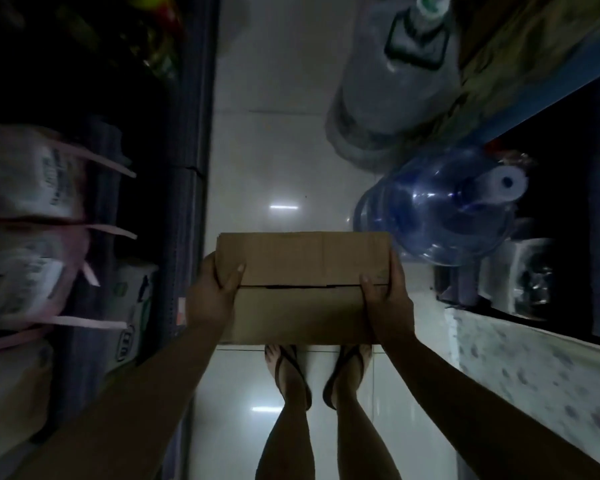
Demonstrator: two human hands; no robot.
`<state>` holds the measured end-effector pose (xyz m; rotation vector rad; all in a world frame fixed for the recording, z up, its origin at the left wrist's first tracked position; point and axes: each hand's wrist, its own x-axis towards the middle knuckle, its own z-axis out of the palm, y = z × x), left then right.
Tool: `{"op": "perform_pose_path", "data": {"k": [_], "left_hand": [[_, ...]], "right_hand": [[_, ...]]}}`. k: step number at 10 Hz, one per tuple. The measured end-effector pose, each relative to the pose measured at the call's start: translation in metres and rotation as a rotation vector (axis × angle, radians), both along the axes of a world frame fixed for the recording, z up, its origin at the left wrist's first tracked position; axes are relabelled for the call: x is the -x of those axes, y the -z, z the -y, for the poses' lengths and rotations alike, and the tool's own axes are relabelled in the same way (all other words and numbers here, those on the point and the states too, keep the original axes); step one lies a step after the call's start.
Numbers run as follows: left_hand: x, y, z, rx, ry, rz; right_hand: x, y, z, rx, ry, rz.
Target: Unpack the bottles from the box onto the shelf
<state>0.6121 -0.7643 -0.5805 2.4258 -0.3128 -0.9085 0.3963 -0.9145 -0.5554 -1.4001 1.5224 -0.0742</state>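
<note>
A closed brown cardboard box [302, 289] hangs above the tiled floor, straight over my feet. My left hand [212, 292] grips its left end, fingers curled over the top edge. My right hand [387, 296] grips its right end the same way. The top flaps are shut, so any bottles inside are hidden. Dark shelving [184, 168] runs along the left of the aisle.
White sacks [25, 220] with pink ties and a printed carton [132, 313] fill the left shelf. On the floor ahead to the right stand a blue water jug [437, 209] and a pale large jug [392, 84]. A patterned counter edge [534, 368] lies at right.
</note>
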Motion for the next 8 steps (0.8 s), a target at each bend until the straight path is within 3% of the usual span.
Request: {"op": "perform_pose_path", "data": {"k": [2, 4, 6, 8], "left_hand": [[0.006, 0.132, 0.007, -0.06, 0.042, 0.001], [0.012, 0.221, 0.024, -0.062, 0.007, -0.004], [0.019, 0.266, 0.033, -0.053, -0.018, 0.009], [0.015, 0.254, 0.032, -0.023, -0.014, -0.042]], "right_hand": [[0.011, 0.138, 0.001, -0.051, 0.058, -0.017], [0.013, 0.236, 0.018, -0.051, 0.014, -0.018], [0.011, 0.276, 0.031, -0.008, -0.005, -0.036], [0.011, 0.263, 0.046, -0.035, -0.078, -0.035]]}}
